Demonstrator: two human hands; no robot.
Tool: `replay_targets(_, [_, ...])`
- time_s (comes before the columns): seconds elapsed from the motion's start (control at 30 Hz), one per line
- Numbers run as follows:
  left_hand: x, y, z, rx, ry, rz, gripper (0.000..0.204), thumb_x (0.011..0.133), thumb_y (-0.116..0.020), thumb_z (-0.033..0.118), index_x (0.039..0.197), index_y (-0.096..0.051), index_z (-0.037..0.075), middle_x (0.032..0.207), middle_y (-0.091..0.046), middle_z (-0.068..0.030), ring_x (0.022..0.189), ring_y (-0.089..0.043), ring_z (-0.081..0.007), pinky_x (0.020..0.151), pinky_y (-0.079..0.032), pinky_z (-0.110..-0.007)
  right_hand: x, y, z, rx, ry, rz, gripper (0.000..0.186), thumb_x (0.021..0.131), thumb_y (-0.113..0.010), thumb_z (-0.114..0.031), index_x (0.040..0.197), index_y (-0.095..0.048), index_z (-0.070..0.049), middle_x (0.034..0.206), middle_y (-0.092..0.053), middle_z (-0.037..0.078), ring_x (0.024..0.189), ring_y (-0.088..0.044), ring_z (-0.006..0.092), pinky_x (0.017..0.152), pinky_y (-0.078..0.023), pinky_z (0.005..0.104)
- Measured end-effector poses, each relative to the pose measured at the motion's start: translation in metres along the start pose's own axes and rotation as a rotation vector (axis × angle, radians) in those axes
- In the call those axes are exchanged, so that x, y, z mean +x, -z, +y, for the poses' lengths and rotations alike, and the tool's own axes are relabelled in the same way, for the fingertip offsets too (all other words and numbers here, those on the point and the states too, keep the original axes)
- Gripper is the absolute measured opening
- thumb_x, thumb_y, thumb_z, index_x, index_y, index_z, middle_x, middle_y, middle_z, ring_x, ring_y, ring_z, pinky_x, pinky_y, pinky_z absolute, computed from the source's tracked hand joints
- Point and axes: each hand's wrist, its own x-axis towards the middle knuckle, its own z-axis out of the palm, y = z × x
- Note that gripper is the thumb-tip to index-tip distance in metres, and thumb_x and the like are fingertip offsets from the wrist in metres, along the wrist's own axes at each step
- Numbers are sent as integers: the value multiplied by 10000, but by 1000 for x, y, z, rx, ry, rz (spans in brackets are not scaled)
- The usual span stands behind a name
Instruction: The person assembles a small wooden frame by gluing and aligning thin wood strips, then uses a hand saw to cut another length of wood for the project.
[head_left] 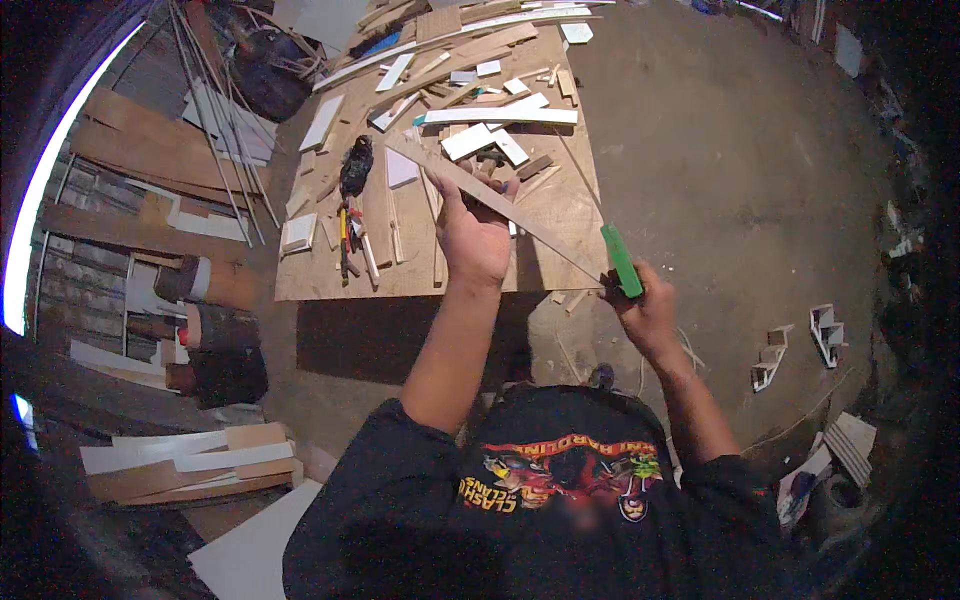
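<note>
A handsaw (545, 237) with a long, pale blade and a green handle slants over the table's near edge, its tip far left and its handle near right. My right hand (648, 305) is closed round the green handle. Under the middle of the blade, my left hand (477, 240) is turned palm up, thumb and fingers pinching the blade. Behind those fingers, small dark pieces are partly hidden. White L-shaped pieces (512, 147) lie just beyond the blade, and a long white strip (520, 116) lies farther back.
The wooden table (310, 275) carries many offcuts, a dark plastic-wrapped bundle (356, 165) and slim tools, one yellow (344, 235). Boards (190, 460) are stacked at left beside leaning thin rods (225, 120). Two small stepped pieces (825, 335) stand on the floor at right.
</note>
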Motion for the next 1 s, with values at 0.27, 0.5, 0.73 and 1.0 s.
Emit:
replay_targets(0.27, [5, 19, 37, -114, 15, -103, 448, 938, -599, 521, 1091, -609, 100, 943, -633, -57, 914, -603, -230, 1111, -400, -570, 22, -3, -46, -316, 111, 24, 201, 838, -768, -111, 938, -615, -26, 811, -713, 169, 774, -718, 333, 654, -531, 393])
replay_targets(0.5, [31, 36, 59, -250, 68, -173, 443, 960, -541, 539, 1089, -577, 116, 903, -574, -35, 854, -560, -189, 1063, -447, -501, 29, -16, -78, -214, 42, 68, 188, 856, -737, -104, 929, -576, -37, 817, -717, 165, 791, -719, 356, 659, -529, 437])
replay_targets(0.73, [51, 52, 78, -349, 163, -406, 689, 834, -540, 785, 952, -578, 107, 753, -499, -30, 689, -477, -184, 807, -452, -382, 27, -32, -90, -328, -55, 73, 245, 853, -760, -152, 930, -555, -43, 820, -706, 170, 796, -703, 377, 656, -514, 451])
replay_targets(1.0, [63, 46, 85, -313, 149, -374, 661, 850, -503, 791, 764, -537, 136, 626, -422, -3, 689, -487, -203, 951, -460, -446, 29, -38, -107, -477, -89, 78, 374, 747, -867, -150, 909, -561, -12, 892, -733, 162, 832, -738, 302, 682, -543, 376])
